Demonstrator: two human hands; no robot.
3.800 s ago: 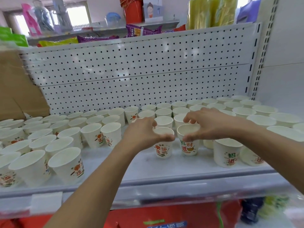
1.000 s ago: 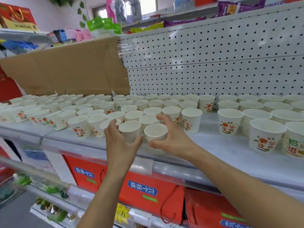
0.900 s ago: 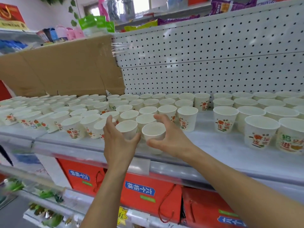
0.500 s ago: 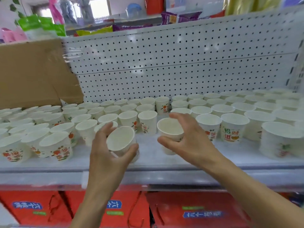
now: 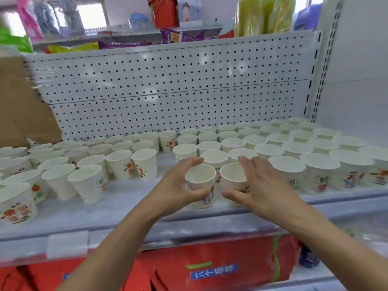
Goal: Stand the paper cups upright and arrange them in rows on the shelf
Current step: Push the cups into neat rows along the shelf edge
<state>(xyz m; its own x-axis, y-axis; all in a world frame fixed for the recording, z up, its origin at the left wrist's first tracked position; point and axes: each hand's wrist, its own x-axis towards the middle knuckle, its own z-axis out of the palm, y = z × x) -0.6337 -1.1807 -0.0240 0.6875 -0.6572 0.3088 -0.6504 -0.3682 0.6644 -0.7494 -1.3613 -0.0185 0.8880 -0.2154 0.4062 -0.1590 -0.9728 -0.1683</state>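
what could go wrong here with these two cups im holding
1. The left cup in the left hand and the right cup in the right hand are near the shelf front edge; a slip could send them off.
2. The cups behind stand tightly packed right by both hands; pulling away carelessly might knock one over.
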